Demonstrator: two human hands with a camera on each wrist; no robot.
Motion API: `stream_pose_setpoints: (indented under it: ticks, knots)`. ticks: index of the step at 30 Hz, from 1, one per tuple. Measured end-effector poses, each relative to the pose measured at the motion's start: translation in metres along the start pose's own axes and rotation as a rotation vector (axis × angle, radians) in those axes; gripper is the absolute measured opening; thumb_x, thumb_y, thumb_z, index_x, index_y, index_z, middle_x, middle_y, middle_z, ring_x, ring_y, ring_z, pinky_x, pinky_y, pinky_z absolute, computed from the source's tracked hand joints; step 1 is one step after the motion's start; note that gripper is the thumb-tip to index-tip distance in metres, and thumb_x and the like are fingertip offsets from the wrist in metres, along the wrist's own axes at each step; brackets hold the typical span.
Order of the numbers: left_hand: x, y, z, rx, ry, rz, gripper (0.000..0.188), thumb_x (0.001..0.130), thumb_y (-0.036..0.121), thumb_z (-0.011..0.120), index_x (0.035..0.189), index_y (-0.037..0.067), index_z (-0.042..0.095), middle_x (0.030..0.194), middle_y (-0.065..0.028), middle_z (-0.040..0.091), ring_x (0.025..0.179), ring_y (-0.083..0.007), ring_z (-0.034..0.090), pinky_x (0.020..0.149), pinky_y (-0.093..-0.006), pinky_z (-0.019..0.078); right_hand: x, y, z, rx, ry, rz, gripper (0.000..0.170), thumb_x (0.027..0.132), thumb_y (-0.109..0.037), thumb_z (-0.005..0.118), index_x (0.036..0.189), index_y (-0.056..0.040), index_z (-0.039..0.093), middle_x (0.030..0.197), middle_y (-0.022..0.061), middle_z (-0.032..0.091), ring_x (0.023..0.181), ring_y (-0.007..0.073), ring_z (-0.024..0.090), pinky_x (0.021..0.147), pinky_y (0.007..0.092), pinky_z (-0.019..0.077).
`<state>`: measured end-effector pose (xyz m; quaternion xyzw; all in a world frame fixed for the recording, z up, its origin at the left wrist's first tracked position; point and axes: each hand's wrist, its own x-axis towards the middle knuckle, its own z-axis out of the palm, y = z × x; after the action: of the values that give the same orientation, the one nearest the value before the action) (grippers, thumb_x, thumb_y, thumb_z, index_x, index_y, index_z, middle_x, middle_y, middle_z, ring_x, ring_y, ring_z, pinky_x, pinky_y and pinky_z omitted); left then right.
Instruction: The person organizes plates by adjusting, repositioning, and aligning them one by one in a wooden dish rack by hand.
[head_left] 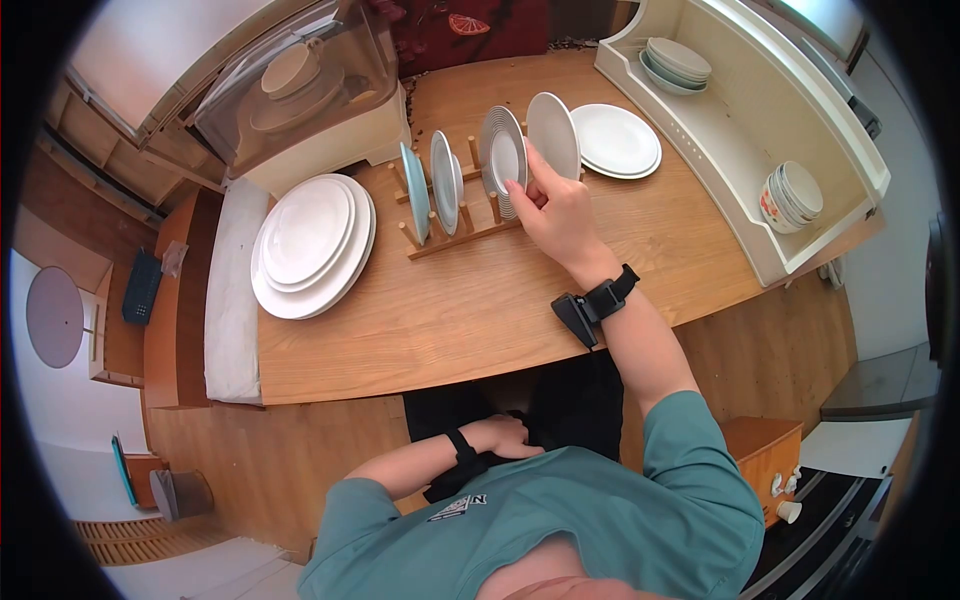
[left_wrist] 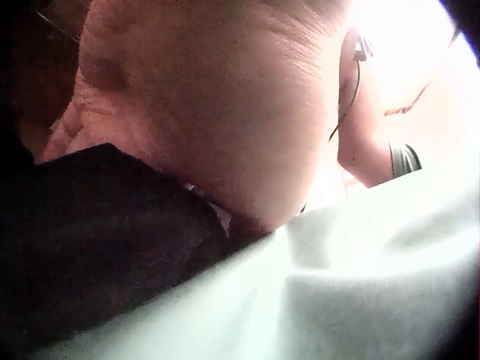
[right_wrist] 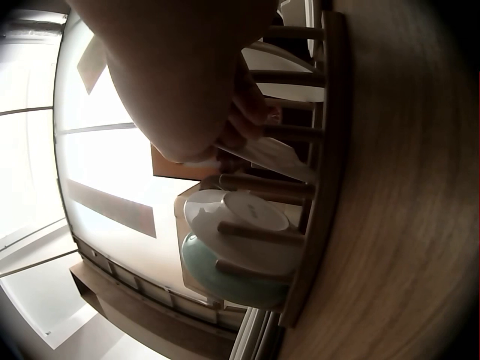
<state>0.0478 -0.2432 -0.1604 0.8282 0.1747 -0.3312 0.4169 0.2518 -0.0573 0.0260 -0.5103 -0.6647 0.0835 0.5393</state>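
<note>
Ringed plate (head_left: 500, 145): upper centre of the frame, upright in the wooden rack (head_left: 465, 240)
Right hand (head_left: 558, 215): just right of centre, thumb and fingers pinching that plate's edge
Left hand (head_left: 500, 437): lower centre, at the lap (fingers mostly hidden; cannot tell their state)
White plates (head_left: 312, 232): stacked on the surface (head_left: 480, 320), left

I see a grey-and-white plate (head_left: 489, 150) patterned with concentric rings, a pale turquoise plate (head_left: 413, 192), plain white plates (head_left: 308, 232), a brown wood-grained tabletop (head_left: 450, 330), a red-patterned white bowl (head_left: 777, 209), a teal T-shirt (head_left: 610, 500).
</note>
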Motion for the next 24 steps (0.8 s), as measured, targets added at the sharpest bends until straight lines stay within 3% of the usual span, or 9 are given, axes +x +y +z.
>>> stream_pose_setpoints:
  ticks: [2,7,11,15,17,20,22,24]
  knots:
    - [0.006,-0.004,0.008,0.047,0.016,0.001,0.071,0.096,0.064,0.039,0.101,0.004,0.077,0.096,-0.024,0.073,0.095,-0.0437,0.068,0.089,-0.0493,0.054,0.001,0.003,0.004,0.025,0.073,-0.061,0.053,0.089,-0.011,0.071,0.138,0.0023,0.056,0.056,0.0096,0.058,0.047,0.015,0.057,0.051,0.0281,0.0475]
    - [0.0,0.001,0.024,-0.017,0.092,0.05,0.072,0.096,0.062,0.046,0.114,-0.003,0.069,0.104,-0.0307,0.069,0.101,-0.0462,0.066,0.096,-0.0514,0.0514,0.001,0.001,0.002,0.024,0.074,-0.058,0.054,0.089,-0.01,0.071,0.139,0.0021,0.056,0.056,0.0096,0.058,0.047,0.0152,0.057,0.051,0.0282,0.0478]
    - [-0.019,-0.001,0.006,-0.159,0.135,-0.017,0.068,0.096,0.061,0.047,0.114,-0.002,0.069,0.104,-0.0297,0.07,0.102,-0.0465,0.066,0.096,-0.0514,0.0513,0.001,0.001,0.001,0.011,0.057,-0.053,0.054,0.089,-0.011,0.071,0.139,0.0024,0.055,0.057,0.0102,0.06,0.047,0.0159,0.059,0.052,0.0285,0.0486]
    - [-0.017,-0.008,0.019,-0.14,0.245,0.061,0.055,0.096,0.053,0.053,0.11,0.002,0.07,0.098,-0.0274,0.071,0.098,-0.0465,0.066,0.093,-0.0521,0.052,0.002,-0.002,-0.001,0.018,0.07,-0.063,0.055,0.089,-0.011,0.071,0.139,0.0027,0.055,0.058,0.0109,0.06,0.048,0.017,0.06,0.052,0.0287,0.049]
    - [-0.027,0.0,0.009,-0.105,0.275,0.116,0.043,0.097,0.044,0.056,0.103,0.004,0.07,0.091,-0.0235,0.071,0.092,-0.0433,0.067,0.087,-0.0518,0.053,0.002,-0.008,-0.005,0.018,0.009,0.002,0.054,0.089,-0.012,0.069,0.137,0.0061,0.054,0.068,0.0166,0.067,0.058,0.0273,0.067,0.058,0.0354,0.053]
    - [-0.052,0.02,-0.027,-0.149,0.206,0.151,0.038,0.099,0.04,0.055,0.101,0.006,0.071,0.09,-0.0188,0.072,0.088,-0.0394,0.069,0.083,-0.0502,0.0535,0.003,-0.012,-0.007,0.025,-0.021,0.038,0.054,0.089,-0.012,0.069,0.138,0.0058,0.053,0.068,0.0168,0.067,0.058,0.027,0.067,0.058,0.0352,0.0531]
    - [-0.085,0.042,-0.064,-0.118,0.253,0.194,0.031,0.099,0.034,0.057,0.1,0.007,0.071,0.087,-0.0144,0.072,0.083,-0.0351,0.069,0.076,-0.0458,0.0541,0.003,-0.012,-0.007,0.041,-0.018,0.034,0.055,0.089,-0.013,0.069,0.139,0.0053,0.052,0.067,0.0167,0.066,0.058,0.0268,0.067,0.057,0.0354,0.053]
    - [-0.124,0.065,-0.109,-0.284,0.422,0.431,0.022,0.096,0.027,0.064,0.094,0.007,0.07,0.081,-0.0122,0.071,0.076,-0.0316,0.069,0.068,-0.0384,0.054,0.003,-0.013,-0.007,0.024,-0.013,0.033,0.057,0.089,-0.013,0.069,0.14,0.005,0.051,0.066,0.0166,0.065,0.057,0.027,0.067,0.057,0.0359,0.0528]
